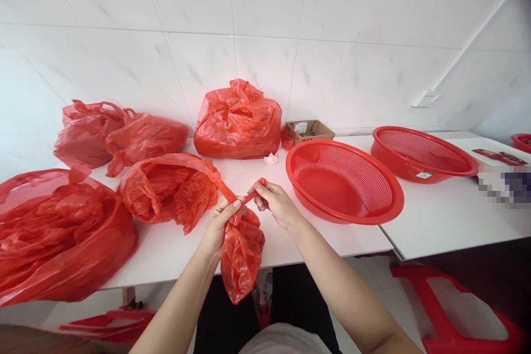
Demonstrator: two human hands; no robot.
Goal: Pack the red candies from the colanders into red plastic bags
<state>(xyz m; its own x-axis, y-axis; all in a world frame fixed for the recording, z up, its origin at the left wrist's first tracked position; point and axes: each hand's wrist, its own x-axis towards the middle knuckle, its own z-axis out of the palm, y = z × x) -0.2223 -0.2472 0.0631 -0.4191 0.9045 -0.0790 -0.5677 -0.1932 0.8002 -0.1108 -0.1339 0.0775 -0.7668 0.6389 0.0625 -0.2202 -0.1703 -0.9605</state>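
Note:
My left hand (pixel 222 221) is closed around the gathered neck of a red plastic bag (pixel 243 254), whose lower part hangs down over the table's front edge. A twisted strip of the red plastic stretches from there to my right hand (pixel 269 202), which pinches its end between thumb and fingers. Just left of my hands lies an opened red plastic bag (pixel 166 182) with crumpled red plastic inside; a band of red plastic runs from it to my left hand. Whether that band is part of the held bag I cannot tell.
At the left sits a large red bag (pixel 62 232) of crumpled plastic. Tied red bags (pixel 236 121) stand along the wall, near a small cardboard box (pixel 310 130). Two red colanders (pixel 344 182) occupy the right side of the white table (pixel 286 246). A red stool (pixel 468 310) stands below.

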